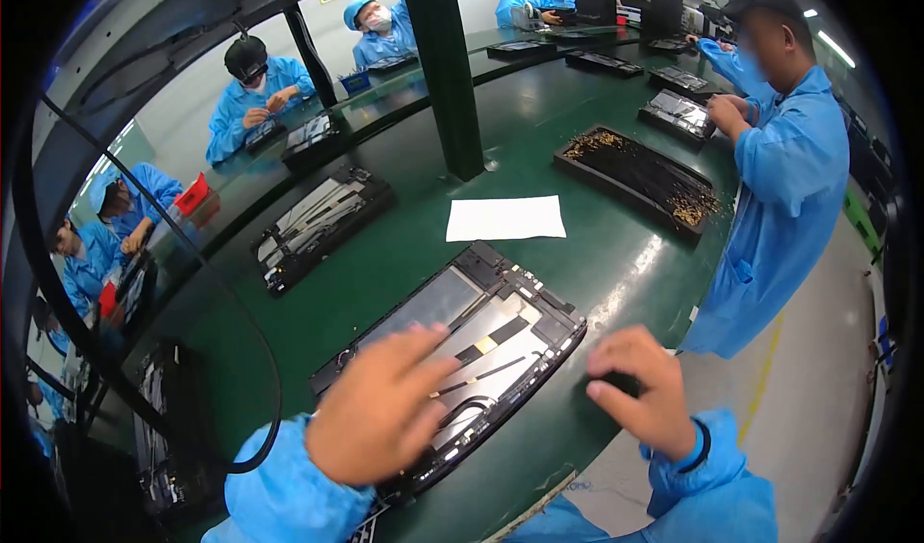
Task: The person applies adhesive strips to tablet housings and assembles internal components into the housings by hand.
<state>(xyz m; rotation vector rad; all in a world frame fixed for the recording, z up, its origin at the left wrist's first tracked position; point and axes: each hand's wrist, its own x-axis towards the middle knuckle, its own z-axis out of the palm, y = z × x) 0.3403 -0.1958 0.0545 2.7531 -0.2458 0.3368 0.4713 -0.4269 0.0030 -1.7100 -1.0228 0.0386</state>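
An opened tablet-like device (496, 331) lies at a slant on the green bench in front of me, its silver battery cells, flat cables and dark circuit boards exposed. My left hand (380, 413) is over its near left part, fingers spread, covering some of it; whether the fingertips touch it I cannot tell. Just off the device's right side is my right hand (640, 384), fingers curled and thumb apart. Nothing shows between them, though the palm is in shadow. A blank white sheet (505, 219) lies beyond the device.
A dark tray (630, 172) of small brass-coloured screws stands at the far right. Another opened device (322, 220) lies at the left, near a dark post (441, 71). A black cable (274, 370) hangs at the left. A co-worker (784, 148) stands close on the right.
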